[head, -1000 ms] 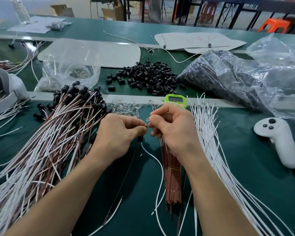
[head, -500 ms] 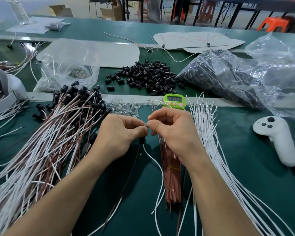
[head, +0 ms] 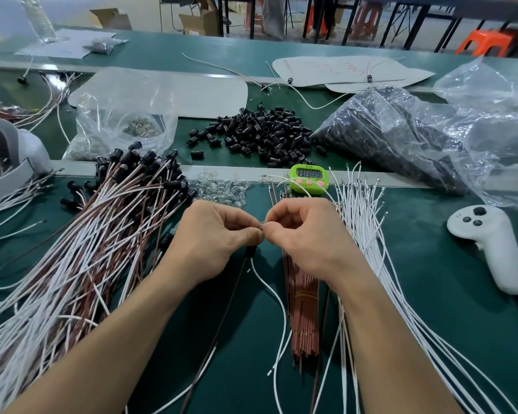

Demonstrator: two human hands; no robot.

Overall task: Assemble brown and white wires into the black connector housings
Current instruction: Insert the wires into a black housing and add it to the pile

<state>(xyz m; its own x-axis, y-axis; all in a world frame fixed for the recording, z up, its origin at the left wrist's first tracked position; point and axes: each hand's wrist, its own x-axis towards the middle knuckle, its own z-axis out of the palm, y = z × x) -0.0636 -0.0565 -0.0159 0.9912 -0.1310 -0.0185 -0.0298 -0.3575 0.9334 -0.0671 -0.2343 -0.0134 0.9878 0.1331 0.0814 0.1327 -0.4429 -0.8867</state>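
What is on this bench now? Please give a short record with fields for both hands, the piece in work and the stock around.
left hand: pinches small part
right hand: pinches the same part
under the pinch: black housing, with brown wire and white wire trailing
left side: finished pile
right side: loose white wires
behind: loose housings, green timer

Green timer (head: 308, 179) shows blurred digits; white sheet (head: 401, 74) bears unreadable red handwriting.
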